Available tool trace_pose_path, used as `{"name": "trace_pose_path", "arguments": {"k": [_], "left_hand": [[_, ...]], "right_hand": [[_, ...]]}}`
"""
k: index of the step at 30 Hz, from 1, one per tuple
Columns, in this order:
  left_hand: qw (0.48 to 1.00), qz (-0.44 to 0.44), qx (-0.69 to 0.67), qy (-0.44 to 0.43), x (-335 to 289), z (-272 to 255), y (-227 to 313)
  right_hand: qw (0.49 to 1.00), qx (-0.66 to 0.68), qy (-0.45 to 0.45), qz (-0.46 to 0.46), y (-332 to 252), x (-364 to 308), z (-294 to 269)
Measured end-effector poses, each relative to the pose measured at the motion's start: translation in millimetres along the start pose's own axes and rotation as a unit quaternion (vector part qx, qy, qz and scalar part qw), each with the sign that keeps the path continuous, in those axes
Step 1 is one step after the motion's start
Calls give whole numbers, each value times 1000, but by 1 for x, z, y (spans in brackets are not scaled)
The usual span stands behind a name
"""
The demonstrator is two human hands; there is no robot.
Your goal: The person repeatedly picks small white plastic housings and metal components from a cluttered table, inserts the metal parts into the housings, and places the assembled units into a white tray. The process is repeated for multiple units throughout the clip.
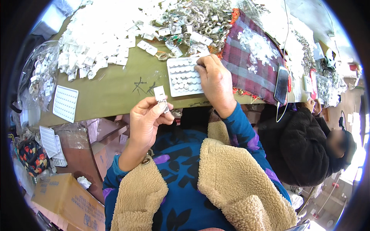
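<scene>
My left hand [148, 117] pinches a small shiny metal piece with a square white tag [159, 92] standing up from it. The metal part is mostly covered by my fingers. To its right on the table lies a white moulded tray [173, 91] with rows of round pockets. Small round silvery discs [185, 86] sit in its lower rows, some of them loose on top. My right hand [216, 79] reaches over the tray's upper right side, thumb and fingertips pressed together there. What those fingertips hold, if anything, is hidden.
White tags [90, 44] heap across the table's left, beside tangled metal rings [192, 23]. A plaid cloth [246, 54] carries clear plastic bits. A cabled phone [281, 84] lies at its edge. Another white tray [64, 103] is at left. A person [300, 142] works to the right.
</scene>
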State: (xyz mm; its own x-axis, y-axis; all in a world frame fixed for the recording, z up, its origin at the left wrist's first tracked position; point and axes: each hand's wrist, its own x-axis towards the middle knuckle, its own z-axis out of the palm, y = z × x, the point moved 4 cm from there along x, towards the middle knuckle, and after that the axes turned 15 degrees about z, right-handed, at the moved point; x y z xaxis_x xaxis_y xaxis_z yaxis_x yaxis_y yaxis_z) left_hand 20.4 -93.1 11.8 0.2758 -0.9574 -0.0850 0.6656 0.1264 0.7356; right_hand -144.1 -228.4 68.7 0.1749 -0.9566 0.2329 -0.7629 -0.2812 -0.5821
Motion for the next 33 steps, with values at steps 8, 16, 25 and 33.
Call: {"name": "trace_pose_path", "arguments": {"k": [8, 16, 25, 33], "left_hand": [[994, -26, -106, -28, -17, 6, 4], [993, -45, -112, -3, -41, -4, 0], [994, -22, -103, 22, -70, -8, -9], [997, -46, -48, -39, -95, -7, -12]], "right_hand": [[966, 218, -134, -45, -49, -74, -6], [953, 211, -185, -114, -66, -92, -8], [931, 284, -137, -186, -55, -139, -7], [806, 537, -250, 18, -19, -165, 3]]}}
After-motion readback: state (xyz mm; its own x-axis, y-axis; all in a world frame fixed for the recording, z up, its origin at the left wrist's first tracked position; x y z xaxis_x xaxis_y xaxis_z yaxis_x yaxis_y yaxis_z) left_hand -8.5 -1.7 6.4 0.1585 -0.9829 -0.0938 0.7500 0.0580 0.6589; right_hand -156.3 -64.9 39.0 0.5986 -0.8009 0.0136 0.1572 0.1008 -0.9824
